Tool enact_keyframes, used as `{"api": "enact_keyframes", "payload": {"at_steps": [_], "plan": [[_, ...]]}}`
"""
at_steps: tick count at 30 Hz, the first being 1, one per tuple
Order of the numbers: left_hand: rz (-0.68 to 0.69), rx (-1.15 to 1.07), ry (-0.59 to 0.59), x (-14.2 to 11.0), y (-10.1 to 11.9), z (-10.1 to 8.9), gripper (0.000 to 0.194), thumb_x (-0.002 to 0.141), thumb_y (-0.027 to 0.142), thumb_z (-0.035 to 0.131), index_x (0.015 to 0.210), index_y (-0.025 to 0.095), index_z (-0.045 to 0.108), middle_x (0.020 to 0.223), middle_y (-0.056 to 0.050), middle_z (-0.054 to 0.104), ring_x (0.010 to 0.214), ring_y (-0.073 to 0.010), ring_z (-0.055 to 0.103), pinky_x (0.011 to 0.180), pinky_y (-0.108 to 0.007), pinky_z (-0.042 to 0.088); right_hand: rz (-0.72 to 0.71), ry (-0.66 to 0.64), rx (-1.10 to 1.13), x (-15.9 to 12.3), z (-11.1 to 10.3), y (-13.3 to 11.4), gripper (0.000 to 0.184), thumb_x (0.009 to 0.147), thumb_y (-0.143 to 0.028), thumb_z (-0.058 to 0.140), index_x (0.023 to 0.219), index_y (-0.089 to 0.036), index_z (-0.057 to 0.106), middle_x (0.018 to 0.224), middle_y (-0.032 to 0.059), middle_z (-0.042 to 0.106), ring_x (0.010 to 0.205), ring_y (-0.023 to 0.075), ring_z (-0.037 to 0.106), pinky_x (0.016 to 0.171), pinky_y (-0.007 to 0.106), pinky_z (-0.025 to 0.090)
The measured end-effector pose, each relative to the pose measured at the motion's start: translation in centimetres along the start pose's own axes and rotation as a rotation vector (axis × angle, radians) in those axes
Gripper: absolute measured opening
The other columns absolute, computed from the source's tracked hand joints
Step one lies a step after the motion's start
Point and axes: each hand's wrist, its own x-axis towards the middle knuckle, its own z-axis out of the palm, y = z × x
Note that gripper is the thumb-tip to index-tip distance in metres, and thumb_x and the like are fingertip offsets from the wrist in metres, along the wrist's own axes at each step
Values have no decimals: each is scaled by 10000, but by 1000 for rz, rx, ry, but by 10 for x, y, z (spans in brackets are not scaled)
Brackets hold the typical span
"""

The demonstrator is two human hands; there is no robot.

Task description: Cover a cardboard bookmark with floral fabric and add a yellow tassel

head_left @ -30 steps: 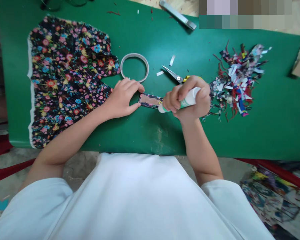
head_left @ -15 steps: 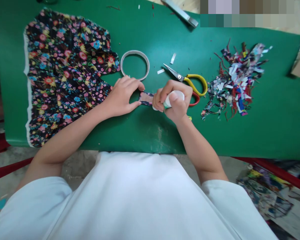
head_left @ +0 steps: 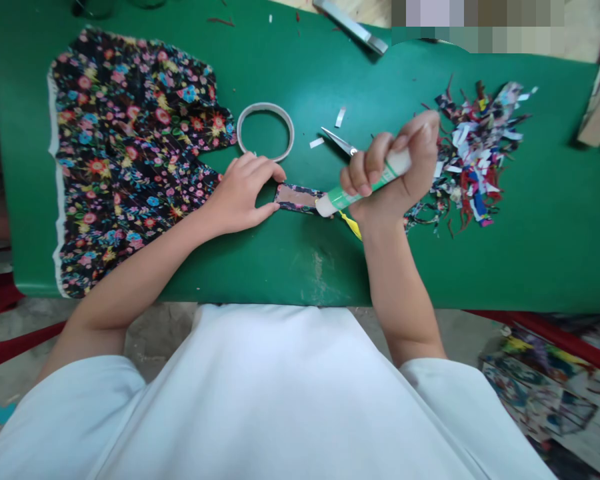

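Note:
My right hand [head_left: 395, 173] is wrapped round a white and green glue stick [head_left: 363, 183], whose tip rests on the right end of a small fabric-edged rectangular strip [head_left: 299, 198] lying on the green table [head_left: 300, 260]. With curled fingers, my left hand [head_left: 243, 193] pinches the strip's left end between thumb and fingertips and pins it down. The scissors [head_left: 341, 141] lie behind my right hand, which hides their handles; only the blades show.
A large piece of dark floral fabric [head_left: 130, 153] covers the table's left part. A grey ring [head_left: 265, 131] lies just beyond my left hand. A heap of fabric scraps [head_left: 473, 160] sits to the right, and a metal bar [head_left: 350, 25] lies at the far edge.
My right hand has drawn the glue stick back to the right end of the strip and tilted it lower, covering the scissor handles again. My left hand has stayed put.

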Motion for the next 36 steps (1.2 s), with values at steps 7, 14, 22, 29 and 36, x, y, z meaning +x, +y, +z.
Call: {"api": "enact_keyframes", "payload": {"at_steps": [7,14,22,29,36], "plan": [[-12,5,-4,0,1,0,356,862,383,628,1173,211,610,1170,-103,663,1151,-313,577,1061,-511,414,-24,-80,-206,-10,-1,11,437,801,-556,697,636,-281,399,389,-96,352,266,118,233,289,282,227],[-3,-3,13,0,1,1,366,875,442,633,1174,233,614,1151,-102,674,1140,-312,586,1039,-507,433,-16,-190,-329,-19,-4,24,459,825,-623,690,642,-287,437,439,-72,397,353,139,323,409,324,356],[-28,-18,-10,1,3,-2,376,872,444,644,1185,236,617,1167,-105,667,1162,-317,575,1053,-511,420,-70,-269,-324,-26,1,32,455,849,-605,672,582,-273,510,404,-54,410,341,132,368,389,321,355],[-13,6,13,1,3,-1,348,879,440,656,1142,216,615,1128,-102,667,1127,-305,588,1030,-501,435,-28,-210,-417,-22,-21,15,526,835,-686,663,625,-256,445,437,-65,428,353,106,383,387,275,371],[-6,17,-2,1,2,-3,334,880,441,653,1136,232,604,1116,-100,663,1119,-311,592,1016,-508,445,97,-237,-445,-20,-44,12,543,804,-741,671,669,-251,480,505,-47,490,424,118,463,451,295,452]]}}
